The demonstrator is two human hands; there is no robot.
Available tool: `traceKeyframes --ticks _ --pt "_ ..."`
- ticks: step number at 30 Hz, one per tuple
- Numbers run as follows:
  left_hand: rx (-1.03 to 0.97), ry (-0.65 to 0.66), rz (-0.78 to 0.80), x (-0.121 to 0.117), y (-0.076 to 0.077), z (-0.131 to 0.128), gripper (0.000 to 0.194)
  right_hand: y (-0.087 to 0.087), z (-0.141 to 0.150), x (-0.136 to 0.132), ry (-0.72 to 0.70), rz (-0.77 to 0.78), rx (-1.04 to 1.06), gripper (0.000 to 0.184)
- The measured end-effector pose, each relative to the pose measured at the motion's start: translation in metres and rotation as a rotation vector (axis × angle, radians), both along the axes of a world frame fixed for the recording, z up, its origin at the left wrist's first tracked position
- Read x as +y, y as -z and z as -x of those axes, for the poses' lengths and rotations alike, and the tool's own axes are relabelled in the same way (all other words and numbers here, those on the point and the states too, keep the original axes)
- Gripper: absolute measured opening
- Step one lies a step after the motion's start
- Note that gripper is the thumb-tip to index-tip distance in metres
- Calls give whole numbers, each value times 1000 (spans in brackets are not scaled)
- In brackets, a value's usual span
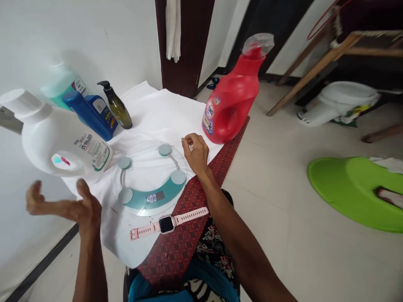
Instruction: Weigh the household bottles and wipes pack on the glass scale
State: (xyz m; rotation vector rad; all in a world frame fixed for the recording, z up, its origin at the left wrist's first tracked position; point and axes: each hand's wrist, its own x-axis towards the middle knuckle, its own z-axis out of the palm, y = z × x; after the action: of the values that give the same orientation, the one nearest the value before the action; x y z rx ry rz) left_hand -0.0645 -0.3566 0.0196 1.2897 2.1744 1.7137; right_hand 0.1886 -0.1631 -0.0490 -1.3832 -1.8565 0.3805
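Toppling possible if right hand (197, 154), curled, grip unclear, bumps red plastic handled jug (228, 94) near edge of red-patterned surface (171, 256); left hand (74, 209) spread, empty.

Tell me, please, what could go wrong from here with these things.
The red bottle stands near the edge of the table, so a bump from the nearby right hand might topple it. The left hand, raised near the white bottle, could knock it. The pink watch might get brushed off.
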Motion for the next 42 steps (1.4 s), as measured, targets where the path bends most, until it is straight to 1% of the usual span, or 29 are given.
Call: traceKeyframes --ticks 2,4,6,7,8,9,10,12,14,16,17,19,21,24,26,30,33,35,37,40,42 --pt "29 22 61 -11 16 -14 69 -9 -13 -12 127 -186 52 35" --pt "55 44 129 -25 37 -23 73 -19 -31 -18 318 -346 93 48" --pt "80 62 207 -42 60 -26 79 -30 -50 -13 503 -455 140 59" --pt "93 68 248 -50 71 -26 83 -34 -59 -6 568 -481 174 63" --pt "106 71 283 -56 81 -26 87 -38 -67 3 598 -481 224 64" --pt "118 71 309 -62 90 -26 91 -40 -74 13 586 -452 292 64" --pt "125 68 326 -65 96 -25 95 -41 -79 25 543 -400 373 62" --pt "126 56 333 -68 105 -25 100 -42 -87 46 427 -258 534 57" --pt "118 52 326 -67 106 -25 99 -41 -91 62 327 -87 612 54" --pt "120 59 316 -66 105 -26 94 -40 -92 70 274 35 595 52" --pt "124 61 310 -65 104 -26 92 -40 -91 72 251 68 573 52" --pt "126 60 308 -65 103 -26 88 -39 -86 70 246 60 567 53" --pt "118 43 310 -66 103 -27 88 -39 -79 63 285 17 625 54" --pt "104 38 308 -67 103 -30 88 -42 -70 41 379 -39 706 54" --pt "89 52 302 -68 103 -31 88 -46 -68 19 425 -81 690 54" --pt "70 57 290 -68 103 -33 86 -65 -69 -34 399 -129 666 58" --pt "100 63 286 -68 104 -33 86 -84 -68 -66 290 -146 672 61" --pt "114 64 281 -69 105 -34 85 -95 -62 -78 172 -158 700 65" --pt "117 62 277 -69 105 -35 84 -104 -51 -83 29 -130 756 72" --pt "100 60 279 -69 104 -36 82 -107 -26 -89 -143 -31 878 78" --pt "81 59 276 -69 104 -36 81 -104 -6 -95 -193 48 927 75"
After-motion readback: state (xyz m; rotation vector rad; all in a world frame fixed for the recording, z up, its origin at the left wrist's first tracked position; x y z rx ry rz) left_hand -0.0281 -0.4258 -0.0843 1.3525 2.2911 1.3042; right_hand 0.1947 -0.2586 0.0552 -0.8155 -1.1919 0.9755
